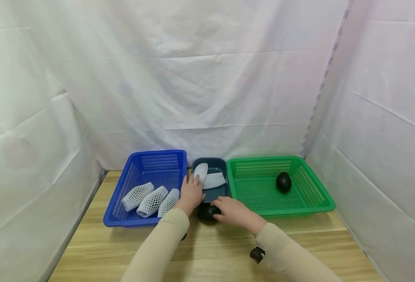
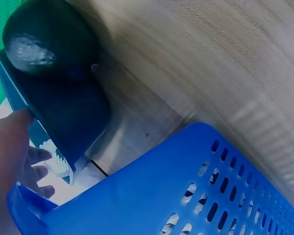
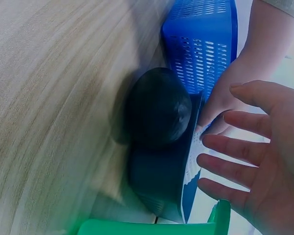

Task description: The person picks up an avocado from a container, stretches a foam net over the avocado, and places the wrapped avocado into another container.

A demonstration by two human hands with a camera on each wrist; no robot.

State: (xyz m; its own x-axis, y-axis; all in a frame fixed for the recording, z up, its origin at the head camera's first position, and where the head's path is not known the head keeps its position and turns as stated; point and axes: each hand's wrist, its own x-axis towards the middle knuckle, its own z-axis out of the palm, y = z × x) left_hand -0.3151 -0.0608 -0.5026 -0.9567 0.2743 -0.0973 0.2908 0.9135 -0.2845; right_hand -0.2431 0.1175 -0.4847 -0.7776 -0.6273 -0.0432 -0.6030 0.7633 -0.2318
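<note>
My left hand (image 1: 192,191) reaches over the small dark-teal basket (image 1: 218,194), its fingertips at a white foam net sleeve (image 1: 201,171). A second foam net (image 1: 214,180) lies beside that one. In the left wrist view the fingers (image 2: 40,155) are spread inside the basket's rim. A dark, smooth avocado (image 1: 207,214) rests at the near side of this basket, between my hands. Close by its right side is my right hand (image 1: 238,212), and in the right wrist view its fingers (image 3: 230,169) are spread and hold nothing.
On the left stands a blue basket (image 1: 159,174) with several foam nets (image 1: 152,201) in it. A green basket (image 1: 260,191) on the right holds another avocado (image 1: 283,182). All stand on a wooden table (image 1: 214,258), with white sheeting behind and at both sides.
</note>
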